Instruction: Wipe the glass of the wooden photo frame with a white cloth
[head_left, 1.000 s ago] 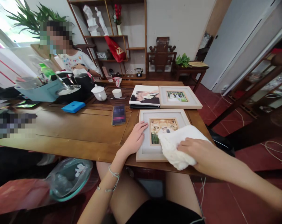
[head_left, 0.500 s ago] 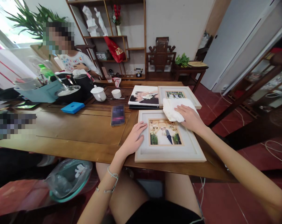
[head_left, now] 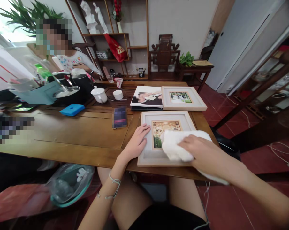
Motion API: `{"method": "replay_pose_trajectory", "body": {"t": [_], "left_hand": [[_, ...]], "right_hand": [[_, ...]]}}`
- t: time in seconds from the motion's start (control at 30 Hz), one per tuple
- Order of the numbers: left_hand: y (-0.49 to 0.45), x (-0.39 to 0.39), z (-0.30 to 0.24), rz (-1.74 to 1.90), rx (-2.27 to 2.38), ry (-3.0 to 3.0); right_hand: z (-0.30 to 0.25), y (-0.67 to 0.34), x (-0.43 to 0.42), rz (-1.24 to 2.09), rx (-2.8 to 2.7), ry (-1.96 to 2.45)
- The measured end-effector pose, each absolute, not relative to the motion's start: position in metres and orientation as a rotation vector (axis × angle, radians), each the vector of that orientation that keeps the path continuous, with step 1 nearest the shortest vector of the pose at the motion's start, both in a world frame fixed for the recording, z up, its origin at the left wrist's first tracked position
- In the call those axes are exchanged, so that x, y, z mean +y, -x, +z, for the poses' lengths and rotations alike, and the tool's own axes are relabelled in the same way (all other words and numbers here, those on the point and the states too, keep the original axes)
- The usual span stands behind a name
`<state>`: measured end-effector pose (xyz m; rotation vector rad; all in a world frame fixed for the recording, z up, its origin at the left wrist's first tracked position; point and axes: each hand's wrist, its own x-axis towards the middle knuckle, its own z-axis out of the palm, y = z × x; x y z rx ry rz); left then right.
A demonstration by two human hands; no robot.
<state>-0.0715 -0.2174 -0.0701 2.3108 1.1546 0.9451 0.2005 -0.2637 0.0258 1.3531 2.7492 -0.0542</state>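
Dark-brown wooden table (head_left: 87, 129) spans the middle of the frame, over a red tiled floor visible at lower right. Nearest, lower left: bin (head_left: 73, 200) with teal rim and a clear plastic liner.

Left arm: forearm enters at bottom centre-left, slants up and to the right; thin bracelet (head_left: 116, 188) near the wrist. Left hand (head_left: 137, 142) open, palm down, fingers extended toward upper right, fingertips resting on the left border of the picture frame (head_left: 155, 156). That frame lies flat just right of centre, near the table's front edge.

Right arm: forearm enters from lower right, slants up and to the left. Right hand (head_left: 194, 150) palm down, fingers bent and closed on a white cloth (head_left: 174, 143); thumb hidden. Cloth covers the right part of the framed photo; one end trails below the wrist.

Beyond, upper middle of the table: second picture frame (head_left: 199, 99), its left side against a photo album (head_left: 148, 95). Left of these: dark phone-like item (blurred), small white cup (head_left: 117, 95), lidded white cup (head_left: 99, 95), blue block (head_left: 72, 109).

Background: seated person (head_left: 70, 62) at upper left, open shelf unit (head_left: 137, 47) at top centre, carved wooden chair (head_left: 165, 54) right of it
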Motion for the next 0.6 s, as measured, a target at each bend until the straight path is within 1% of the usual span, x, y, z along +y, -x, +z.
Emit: {"method": "replay_pose_trajectory", "body": {"t": [0.07,0.23,0.33,0.47,0.6], "left_hand": [[0.072,-0.217,-0.07,0.948,1.154,-2.312],[0.072,-0.217,-0.07,0.949,1.158,-2.298],[0.072,-0.217,-0.07,0.938,1.16,-2.3],[0.072,-0.216,-0.07,0.939,1.158,-2.308],[0.072,-0.216,-0.071,0.946,1.155,-2.31]], "right_hand": [[0.014,-0.203,-0.229,0.01,2.759,-1.417],[-0.012,-0.208,-0.149,0.29,2.855,-1.689],[-0.012,-0.203,-0.133,0.238,2.788,-1.748],[-0.003,-0.192,-0.161,0.088,2.721,-1.548],[0.012,-0.193,-0.232,-0.07,2.709,-1.31]]}}
